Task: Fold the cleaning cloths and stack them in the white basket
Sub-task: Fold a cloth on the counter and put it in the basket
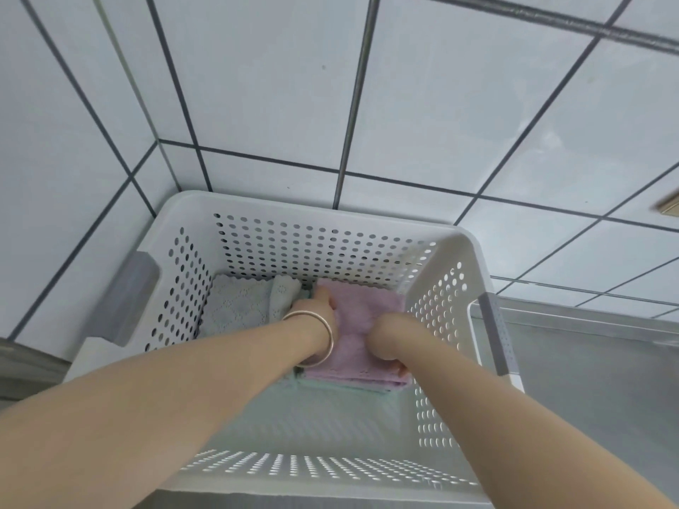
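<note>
Both my arms reach down into the white perforated basket point(191, 211). A folded pink cloth point(362, 310) lies at the bottom right of the basket, on top of a pale green cloth point(345, 385) whose edge shows beneath it. My left hand point(319, 306), with a metal bangle on the wrist, grips the pink cloth's far left corner. My right hand point(385, 343) holds the cloth's near right side, fingers curled over its edge. A folded light grey cloth point(239, 306) lies at the bottom left of the basket, beside the pink one.
The basket stands in a corner of white tiled walls point(257, 86) with dark grout. A thin metal pipe point(354, 93) runs down the wall behind it. A grey metal surface point(595, 380) lies to the right of the basket, whose grey handles sit on both sides.
</note>
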